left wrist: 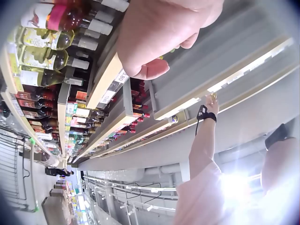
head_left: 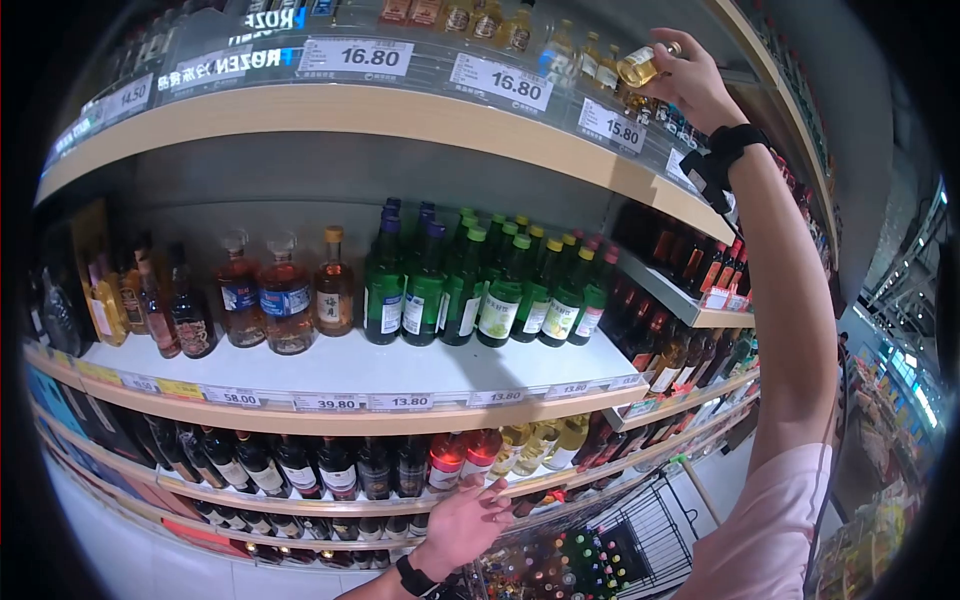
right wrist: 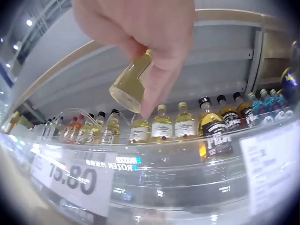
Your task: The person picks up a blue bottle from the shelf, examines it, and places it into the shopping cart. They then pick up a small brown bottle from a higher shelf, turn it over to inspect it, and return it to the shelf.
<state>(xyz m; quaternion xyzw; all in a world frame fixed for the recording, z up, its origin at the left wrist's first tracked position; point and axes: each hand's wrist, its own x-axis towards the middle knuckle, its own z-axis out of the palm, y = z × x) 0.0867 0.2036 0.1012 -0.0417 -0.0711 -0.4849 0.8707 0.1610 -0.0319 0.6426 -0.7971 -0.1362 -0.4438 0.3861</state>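
Note:
My right hand (head_left: 690,78) grips a small bottle (head_left: 637,66) of pale yellow liquor, raised at the top shelf and tilted. In the right wrist view the bottle (right wrist: 131,83) hangs base-down at a slant from the fingers, above a row of like small bottles (right wrist: 162,127) with white labels. A clear plastic guard (right wrist: 154,164) runs along the front of that row. Low in the head view, my left hand (head_left: 466,528) is held with relaxed fingers and nothing in it, in front of the lower shelf of wine bottles.
Green bottles (head_left: 500,300) and brown liquor bottles (head_left: 285,295) stand on the middle shelf (head_left: 300,375). Price tags (head_left: 356,57) line the shelf edges. Below right is a wire shopping cart (head_left: 650,530). Farther right, side shelves (head_left: 690,300) carry more bottles.

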